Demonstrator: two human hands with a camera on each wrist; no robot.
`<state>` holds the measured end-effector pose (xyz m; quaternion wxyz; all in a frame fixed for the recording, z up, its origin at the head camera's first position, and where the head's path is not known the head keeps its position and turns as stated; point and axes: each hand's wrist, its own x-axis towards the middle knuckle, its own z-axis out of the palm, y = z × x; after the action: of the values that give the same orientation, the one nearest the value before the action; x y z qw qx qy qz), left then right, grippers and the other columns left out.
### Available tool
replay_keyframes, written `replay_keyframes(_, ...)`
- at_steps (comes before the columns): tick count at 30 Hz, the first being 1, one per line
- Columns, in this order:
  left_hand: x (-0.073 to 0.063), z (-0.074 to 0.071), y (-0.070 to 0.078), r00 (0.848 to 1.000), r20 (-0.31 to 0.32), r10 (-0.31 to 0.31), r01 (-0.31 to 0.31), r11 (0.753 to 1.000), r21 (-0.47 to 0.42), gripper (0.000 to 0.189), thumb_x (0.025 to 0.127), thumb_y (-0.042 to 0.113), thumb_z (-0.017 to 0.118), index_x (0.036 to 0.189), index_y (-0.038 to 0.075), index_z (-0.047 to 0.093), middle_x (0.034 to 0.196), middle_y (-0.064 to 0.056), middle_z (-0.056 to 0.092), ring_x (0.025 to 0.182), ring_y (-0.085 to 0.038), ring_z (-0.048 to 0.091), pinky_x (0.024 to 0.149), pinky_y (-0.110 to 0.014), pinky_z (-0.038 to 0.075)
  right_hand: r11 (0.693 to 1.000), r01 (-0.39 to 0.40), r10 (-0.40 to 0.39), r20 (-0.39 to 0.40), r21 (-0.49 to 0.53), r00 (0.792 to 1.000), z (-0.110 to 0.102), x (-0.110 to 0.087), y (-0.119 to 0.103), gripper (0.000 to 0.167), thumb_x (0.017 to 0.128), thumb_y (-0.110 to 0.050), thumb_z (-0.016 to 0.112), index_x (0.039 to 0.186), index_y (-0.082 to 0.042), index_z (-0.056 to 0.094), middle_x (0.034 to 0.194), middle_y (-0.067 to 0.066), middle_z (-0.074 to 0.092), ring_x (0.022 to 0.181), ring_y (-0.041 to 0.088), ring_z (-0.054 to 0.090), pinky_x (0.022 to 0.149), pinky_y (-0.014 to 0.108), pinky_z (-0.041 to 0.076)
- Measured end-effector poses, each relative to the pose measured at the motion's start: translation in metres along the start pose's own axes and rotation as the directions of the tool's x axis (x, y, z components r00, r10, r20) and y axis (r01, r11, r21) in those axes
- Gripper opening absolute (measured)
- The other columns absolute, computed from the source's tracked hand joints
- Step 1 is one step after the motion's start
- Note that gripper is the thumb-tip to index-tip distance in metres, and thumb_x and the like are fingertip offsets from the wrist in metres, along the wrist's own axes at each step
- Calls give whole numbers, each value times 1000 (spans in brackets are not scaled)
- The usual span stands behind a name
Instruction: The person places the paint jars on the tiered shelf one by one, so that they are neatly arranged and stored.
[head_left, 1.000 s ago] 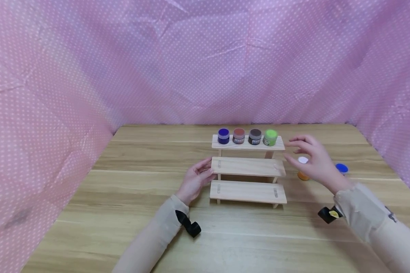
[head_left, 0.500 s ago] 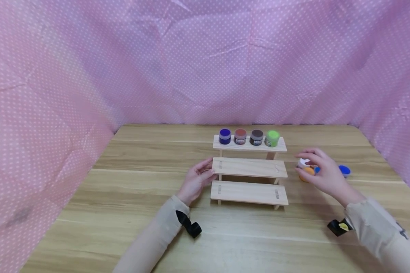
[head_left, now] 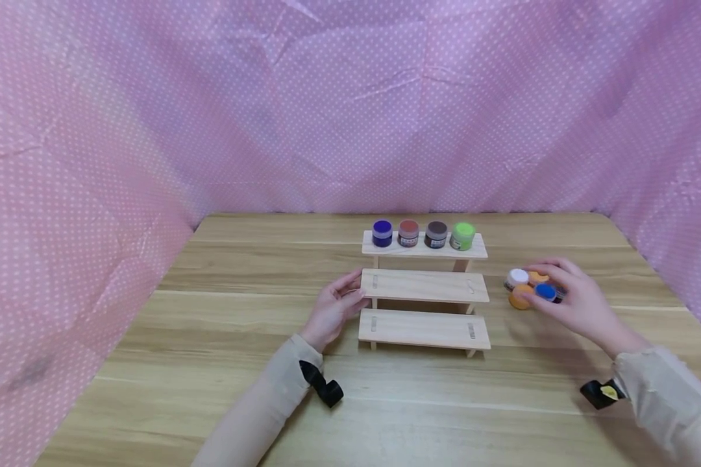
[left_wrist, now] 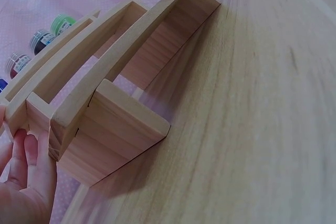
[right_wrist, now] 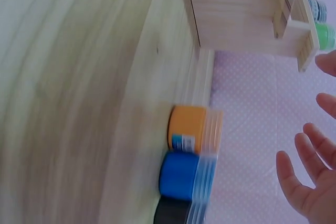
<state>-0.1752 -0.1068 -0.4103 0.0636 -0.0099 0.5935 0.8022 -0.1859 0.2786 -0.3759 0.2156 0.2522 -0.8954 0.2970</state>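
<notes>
A three-tier wooden stand (head_left: 425,285) stands on the table. My left hand (head_left: 334,312) holds the left end of its middle shelf; in the left wrist view that hand's fingers (left_wrist: 41,166) reach under the shelf end. My right hand (head_left: 581,308) hovers over a cluster of small paint jars, fingers spread and nothing gripped. The cluster has a white-lidded jar (head_left: 516,279), a front orange jar (head_left: 520,298), a second orange jar (head_left: 538,277) and a blue jar (head_left: 545,292). In the right wrist view a black jar (right_wrist: 172,212) sits beside the blue one.
Along the top shelf stand a dark blue jar (head_left: 382,233), a reddish-brown jar (head_left: 408,233), a dark brown jar (head_left: 435,235) and a green jar (head_left: 463,236). Pink dotted cloth (head_left: 350,130) hangs behind the wooden table (head_left: 257,272) and at its sides.
My right hand has moved from near the stand's top right end, rightward and down over the loose jars, uncovering more of them. My left hand has stayed on the stand.
</notes>
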Motion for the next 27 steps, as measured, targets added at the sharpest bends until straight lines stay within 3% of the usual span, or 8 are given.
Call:
replay_keyframes(3, 1, 0, 1, 1000, 6, 6, -6, 1000, 9, 50, 91, -11, 49, 139, -2, 42, 107, -5, 55, 90, -8, 60, 90, -29, 55, 1000, -28, 28, 22, -1, 999, -6, -1, 4, 41, 74, -8, 80, 111, 0, 65, 109, 11, 55, 96, -18, 37, 77, -5, 35)
replay_keyframes(5, 1, -1, 1, 1000, 6, 9, -9, 1000, 10, 50, 90, -11, 49, 139, -2, 42, 106, -5, 55, 90, -8, 60, 90, -29, 55, 998, -64, 65, 46, -22, 997, -11, -1, 6, 44, 75, -11, 79, 115, 0, 63, 112, 14, 54, 96, -6, 46, 73, 2, 41)
replay_keyframes(8, 2, -1, 1, 1000, 3, 13, -13, 1000, 9, 50, 90, -12, 49, 139, -3, 42, 104, -4, 54, 89, -8, 60, 89, -29, 55, 991, -123, 127, 97, -48, 987, -19, -2, 10, 52, 77, -16, 79, 121, 2, 58, 117, 21, 50, 96, 23, 54, 77, 32, 53)
replay_keyframes(10, 2, -1, 1, 1000, -2, 11, -11, 1000, 1, 50, 90, -13, 49, 139, -2, 42, 102, -3, 54, 88, -8, 60, 89, -29, 55, 985, -157, 164, 122, -66, 979, -23, -3, 14, 56, 77, -18, 78, 124, 3, 56, 121, 25, 47, 97, 42, 51, 76, 52, 49)
replay_keyframes(12, 2, -1, 1, 1000, -3, 10, -10, 1000, 0, 50, 90, -13, 49, 139, -2, 42, 102, -3, 55, 88, -8, 60, 89, -29, 55, 980, -183, 192, 136, -75, 972, -26, -4, 18, 58, 78, -19, 78, 125, 4, 54, 124, 28, 44, 103, 50, 45, 77, 65, 41)
replay_keyframes(18, 0, 0, 2, 1000, -2, 12, -12, 1000, -6, 50, 90, -13, 48, 139, -3, 42, 102, -2, 55, 89, -8, 61, 87, -27, 56, 972, -203, 218, 141, -116, 966, -29, -7, 29, 60, 76, -20, 79, 125, 4, 54, 121, 28, 45, 107, 50, 42, 79, 66, 37)
replay_keyframes(27, 0, -1, 1, 1000, 4, 15, -15, 1000, 5, 50, 90, -12, 49, 139, -3, 41, 102, -2, 56, 87, -7, 61, 89, -28, 55, 978, -134, 156, 132, -161, 979, -27, -13, 43, 59, 72, -20, 82, 118, 7, 57, 109, 28, 52, 96, 47, 49, 74, 63, 42)
